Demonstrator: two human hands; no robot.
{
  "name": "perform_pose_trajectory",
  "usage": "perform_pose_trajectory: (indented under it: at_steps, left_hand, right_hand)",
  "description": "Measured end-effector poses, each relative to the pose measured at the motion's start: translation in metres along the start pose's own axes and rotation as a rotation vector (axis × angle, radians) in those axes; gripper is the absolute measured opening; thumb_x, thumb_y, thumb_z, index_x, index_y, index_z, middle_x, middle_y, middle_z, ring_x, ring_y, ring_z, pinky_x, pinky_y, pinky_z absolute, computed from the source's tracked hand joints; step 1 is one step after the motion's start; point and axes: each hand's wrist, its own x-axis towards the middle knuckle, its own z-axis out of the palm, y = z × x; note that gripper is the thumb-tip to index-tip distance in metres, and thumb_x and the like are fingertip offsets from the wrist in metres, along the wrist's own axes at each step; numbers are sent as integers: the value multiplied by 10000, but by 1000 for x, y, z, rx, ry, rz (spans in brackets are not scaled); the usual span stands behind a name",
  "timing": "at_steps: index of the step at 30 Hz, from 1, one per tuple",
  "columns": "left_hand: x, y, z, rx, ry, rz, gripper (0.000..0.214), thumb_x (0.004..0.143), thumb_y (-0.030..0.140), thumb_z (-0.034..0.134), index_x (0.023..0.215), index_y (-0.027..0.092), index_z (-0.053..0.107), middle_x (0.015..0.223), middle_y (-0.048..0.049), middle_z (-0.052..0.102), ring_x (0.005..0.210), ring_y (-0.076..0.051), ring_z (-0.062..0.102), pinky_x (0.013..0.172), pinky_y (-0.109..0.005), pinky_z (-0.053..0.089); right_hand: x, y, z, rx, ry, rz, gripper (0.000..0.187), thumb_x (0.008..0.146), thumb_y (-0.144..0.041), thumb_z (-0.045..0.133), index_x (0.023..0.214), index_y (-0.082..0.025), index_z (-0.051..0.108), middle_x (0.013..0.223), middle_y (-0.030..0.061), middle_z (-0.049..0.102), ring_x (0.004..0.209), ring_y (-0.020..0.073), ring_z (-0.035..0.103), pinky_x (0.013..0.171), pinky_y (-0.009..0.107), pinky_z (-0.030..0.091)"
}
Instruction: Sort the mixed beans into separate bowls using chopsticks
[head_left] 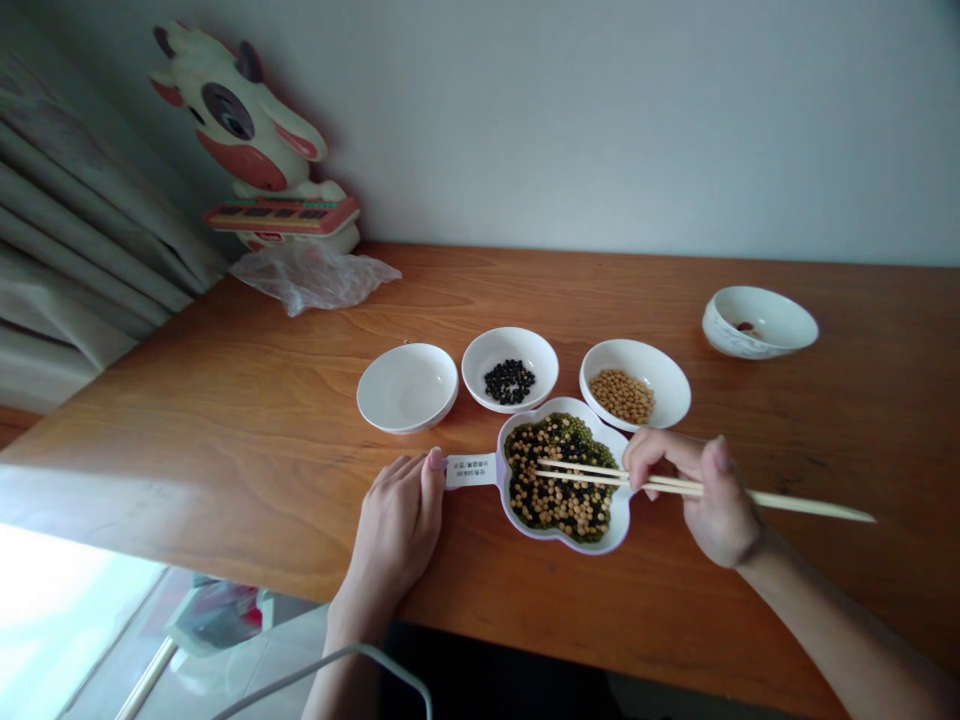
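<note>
My left hand (pixel 400 520) is closed around the handle end of a purple-rimmed, flower-shaped dish (pixel 510 505) on the table. A printed white label covers part of that handle. Mixed black, green and tan beans (pixel 562 480) fill the dish. Between the fingers of my right hand (pixel 697 490) is a pair of wooden chopsticks (pixel 787 503), their tips in among the beans. Behind the dish stand three white bowls: the left bowl (pixel 407 390) has nothing in it, the middle bowl (pixel 480 385) holds black beans (pixel 510 382), and the right bowl (pixel 671 385) holds tan soybeans (pixel 622 396).
A patterned bowl (pixel 761 322) with a small brown thing inside stands at the back right. At the back left are a cow-shaped toy keyboard (pixel 281 215) and a crumpled plastic bag (pixel 315 280). A grey cable (pixel 360 650) crosses near my left forearm, below the wooden table's (pixel 247 400) front edge.
</note>
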Motion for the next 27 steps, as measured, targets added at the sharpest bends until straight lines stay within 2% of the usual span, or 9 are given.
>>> perform_pose_trajectory:
  at_steps: [15, 27]
  left_hand:
    - [0, -4, 2, -17, -9, -5, 446, 1115, 375, 334, 723, 232, 491, 755, -29, 626, 708, -193, 539, 740, -341, 403]
    - [0, 0, 1, -17, -4, 6, 440, 1114, 364, 333, 735, 227, 509, 783, -43, 662, 717, -197, 566, 756, -339, 425]
  right_hand:
    - [-1, 6, 2, -27, 25, -19, 737, 1056, -643, 126, 776, -232, 671, 714, 40, 585, 669, 192, 521, 618, 343, 407]
    - [1, 3, 4, 0, 81, -25, 776, 1044, -668, 140, 726, -218, 687, 689, 51, 603, 625, 182, 524, 563, 323, 411]
